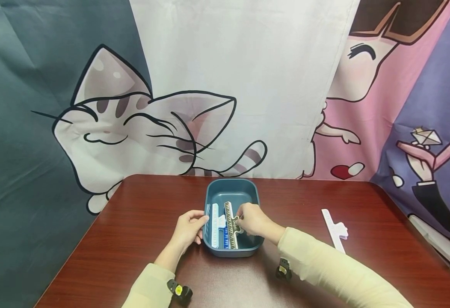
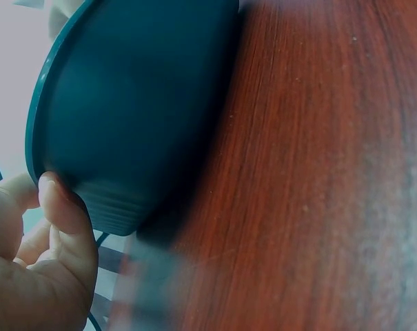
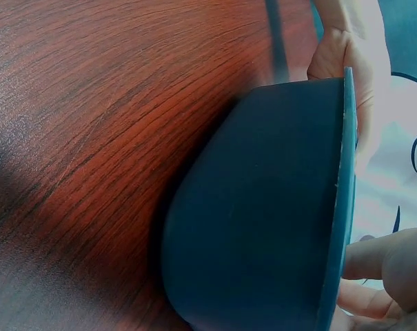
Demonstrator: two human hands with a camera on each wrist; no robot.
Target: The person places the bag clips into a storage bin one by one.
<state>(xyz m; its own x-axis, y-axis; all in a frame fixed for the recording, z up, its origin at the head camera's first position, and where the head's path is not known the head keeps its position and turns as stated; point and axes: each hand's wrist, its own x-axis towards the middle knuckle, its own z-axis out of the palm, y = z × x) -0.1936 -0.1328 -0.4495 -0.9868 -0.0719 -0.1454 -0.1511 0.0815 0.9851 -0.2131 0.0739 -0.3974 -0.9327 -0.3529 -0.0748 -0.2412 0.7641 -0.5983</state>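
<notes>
A dark teal plastic bin (image 1: 230,187) stands on the table with several long ruler clips in it. My left hand (image 1: 187,227) pinches the bin's left rim between thumb and fingers; the left wrist view shows the thumb (image 2: 62,203) against the outer wall. Inside the bin, my right hand (image 1: 253,219) pinches the grip of a black-and-gold ruler clip (image 1: 230,224). A pale blue ruler clip (image 1: 215,226) lies along the left side, and a blue one (image 1: 226,239) shows partly between the two. The bin wall (image 3: 263,200) hides the clips in the right wrist view.
A white ruler clip (image 1: 333,231) lies on the reddish-brown wooden table (image 1: 152,205), right of the bin. Behind the table hangs a cartoon-printed cloth (image 1: 248,64). Dark wrist cameras (image 1: 180,292) are strapped over both pale sleeves.
</notes>
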